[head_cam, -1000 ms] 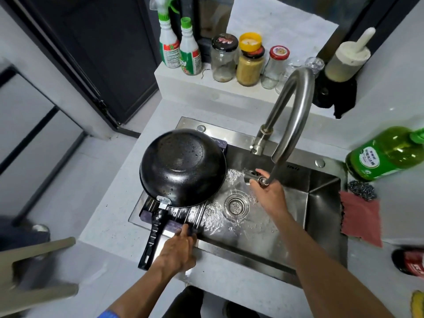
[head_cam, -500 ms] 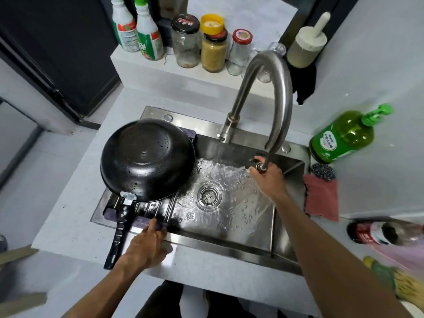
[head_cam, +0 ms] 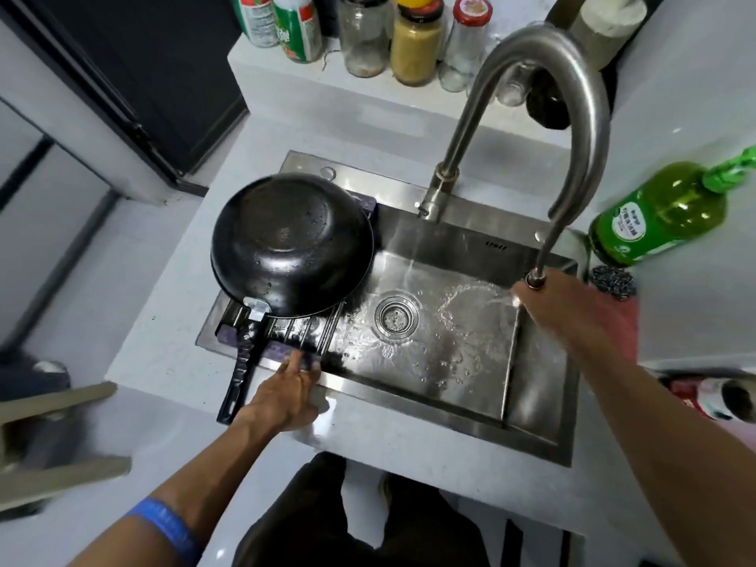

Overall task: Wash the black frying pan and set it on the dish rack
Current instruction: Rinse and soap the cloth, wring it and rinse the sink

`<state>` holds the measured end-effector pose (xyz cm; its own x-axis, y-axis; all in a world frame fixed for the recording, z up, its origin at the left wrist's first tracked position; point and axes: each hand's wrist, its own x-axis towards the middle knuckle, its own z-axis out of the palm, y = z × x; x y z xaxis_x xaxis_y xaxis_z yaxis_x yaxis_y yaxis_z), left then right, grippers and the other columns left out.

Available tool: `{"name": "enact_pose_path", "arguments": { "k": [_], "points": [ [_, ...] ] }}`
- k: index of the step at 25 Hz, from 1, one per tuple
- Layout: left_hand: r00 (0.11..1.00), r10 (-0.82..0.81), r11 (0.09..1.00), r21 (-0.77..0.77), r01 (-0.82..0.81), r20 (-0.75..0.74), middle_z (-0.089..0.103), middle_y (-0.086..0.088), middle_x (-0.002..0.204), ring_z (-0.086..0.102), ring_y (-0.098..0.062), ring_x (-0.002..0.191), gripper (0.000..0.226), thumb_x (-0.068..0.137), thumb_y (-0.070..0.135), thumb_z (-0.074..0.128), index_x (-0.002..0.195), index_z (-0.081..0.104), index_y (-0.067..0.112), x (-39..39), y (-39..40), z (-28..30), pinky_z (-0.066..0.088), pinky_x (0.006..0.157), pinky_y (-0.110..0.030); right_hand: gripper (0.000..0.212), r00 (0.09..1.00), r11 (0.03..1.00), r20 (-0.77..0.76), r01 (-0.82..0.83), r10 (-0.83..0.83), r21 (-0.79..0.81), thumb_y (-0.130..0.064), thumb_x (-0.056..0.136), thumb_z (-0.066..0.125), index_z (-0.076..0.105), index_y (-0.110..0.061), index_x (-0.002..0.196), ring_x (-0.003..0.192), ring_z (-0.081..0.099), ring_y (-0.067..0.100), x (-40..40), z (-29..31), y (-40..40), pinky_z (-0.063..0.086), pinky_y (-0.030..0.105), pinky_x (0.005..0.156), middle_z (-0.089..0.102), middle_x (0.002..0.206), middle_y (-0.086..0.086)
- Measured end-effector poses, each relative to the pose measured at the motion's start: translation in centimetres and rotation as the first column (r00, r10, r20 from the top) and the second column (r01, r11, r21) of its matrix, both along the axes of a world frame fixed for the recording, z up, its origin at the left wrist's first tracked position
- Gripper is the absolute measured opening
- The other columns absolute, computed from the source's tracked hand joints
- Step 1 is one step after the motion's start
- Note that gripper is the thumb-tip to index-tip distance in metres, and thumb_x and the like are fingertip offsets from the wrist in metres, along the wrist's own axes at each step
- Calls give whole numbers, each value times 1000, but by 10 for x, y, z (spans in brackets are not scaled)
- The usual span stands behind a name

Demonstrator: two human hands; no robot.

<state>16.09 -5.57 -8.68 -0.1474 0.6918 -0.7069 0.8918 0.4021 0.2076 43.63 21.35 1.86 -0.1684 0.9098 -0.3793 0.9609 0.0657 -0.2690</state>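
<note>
Under the faucet spout, right hand seemingly grips; left hand rests flat.

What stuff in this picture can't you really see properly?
All in the head view:
- Inside of the upside-down black frying pan: faces down, hidden by its own body.
- Purple slatted dish rack: mostly covered by the pan.
- Tops of the glass jars on the ledge: cut off by the top edge.
- Right hand fingers at the curved steel faucet nozzle: blurred.
- Left hand fingertips: blurred against the rack.
</note>
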Motion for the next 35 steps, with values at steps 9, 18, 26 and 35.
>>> {"name": "enact_pose_path", "arguments": {
  "k": [9,18,26,35],
  "points": [
    [999,24,999,-32,-25,-33,0,-13,157,25,-30,141,70,90,46,56,148,29,18,2,7,7,32,110,-37,48,996,993,24,-84,86,-80,-38,99,59,57,-18,55,33,50,-1,-1,21,-22,29,13,35,48,38,-15],
    [998,-13,1000,5,13,-55,18,-12,144,33,-31,132,64,90,37,55,145,29,15,4,4,4,43,102,-39,18,763,922,-607,-41,-221,-386,-25,94,66,76,-11,91,49,67,17,-50,-72,-60,50,24,41,74,64,11],
    [998,-6,1000,-31,4,-62,-3,-15,157,9,-37,144,77,92,36,53,152,9,15,4,-2,-9,35,110,-45,15,830,985,-554,-34,-68,-172,-23,91,68,72,-24,76,47,64,5,-84,-45,-77,45,19,38,72,61,-12],
    [999,24,999,-25,-25,-42,-1,-12,156,12,-39,143,72,91,30,53,150,17,12,3,-1,-11,37,107,-44,18,734,983,-678,-155,45,-102,-54,65,58,69,-40,70,60,72,16,-211,-1,-74,62,34,57,71,62,-17]
  ]
}}
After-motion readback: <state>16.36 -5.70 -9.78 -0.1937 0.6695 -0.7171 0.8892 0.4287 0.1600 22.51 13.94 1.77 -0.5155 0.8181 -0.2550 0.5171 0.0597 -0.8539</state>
